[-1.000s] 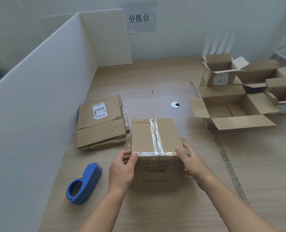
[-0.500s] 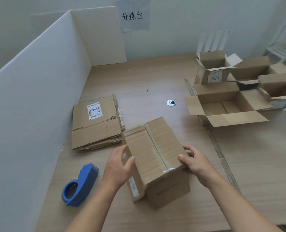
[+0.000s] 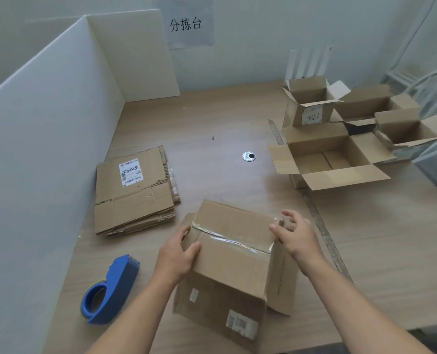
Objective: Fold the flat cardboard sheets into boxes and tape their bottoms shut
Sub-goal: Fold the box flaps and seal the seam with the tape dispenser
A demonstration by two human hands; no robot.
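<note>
A brown cardboard box [image 3: 232, 267] sits tilted on the wooden table in front of me. Clear tape runs along its seam on the upper side, and loose flaps point toward me at the lower right. My left hand [image 3: 177, 252] grips the box's left edge with the thumb on the upper face. My right hand [image 3: 295, 237] holds the upper right corner, fingers curled over the edge. A stack of flat cardboard sheets [image 3: 135, 192] lies to the left of the box. Near my left forearm lies a blue tape dispenser [image 3: 111, 284].
Several open cardboard boxes [image 3: 324, 159] stand at the right and back right of the table. A white partition wall [image 3: 46, 139] runs along the left. A small metal grommet [image 3: 249, 156] sits mid-table. The table's front edge is close below the box.
The box stood with its taped face up, then both hands tipped and turned it. Its taped seam now runs across the upper side and the flaps face me.
</note>
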